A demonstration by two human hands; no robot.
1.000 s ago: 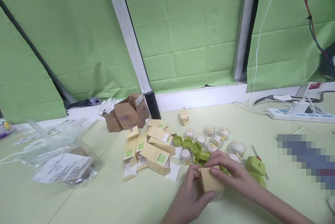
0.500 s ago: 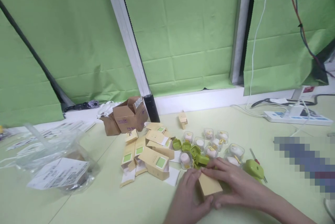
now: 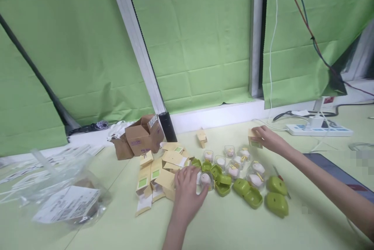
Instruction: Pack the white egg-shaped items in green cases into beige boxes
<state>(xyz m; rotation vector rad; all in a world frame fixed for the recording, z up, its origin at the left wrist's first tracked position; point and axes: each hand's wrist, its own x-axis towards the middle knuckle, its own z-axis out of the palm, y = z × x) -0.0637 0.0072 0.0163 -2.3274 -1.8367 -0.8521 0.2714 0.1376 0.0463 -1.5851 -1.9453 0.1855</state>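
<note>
My right hand [image 3: 265, 137] is closed round a small yellow carton [image 3: 253, 139] and holds it at the back right, beyond the clear cases. My left hand [image 3: 188, 185] reaches over the front of the carton pile, its thumb apart from the fingers. Between that thumb and the fingertips stands a clear case [image 3: 205, 182] with a pale pink round piece inside; whether the hand touches it I cannot tell. Opened yellow cartons [image 3: 166, 179] with green labels lie just left of it. Several green hinged shells [image 3: 254, 197] are spread to the right.
More clear cases [image 3: 233, 171] are grouped mid-table. A lone yellow carton [image 3: 201, 137] stands behind them. A brown cardboard box [image 3: 140, 135], a black cylinder [image 3: 168, 127] and a plastic bag [image 3: 96, 203] are on the left. A power strip [image 3: 336, 130] and a screwdriver [image 3: 280, 178] are on the right.
My hands have moved apart. The right carried the carton away to the back right; the left let go and moved left to the pile. The view has shifted slightly, uncovering the green shells.
</note>
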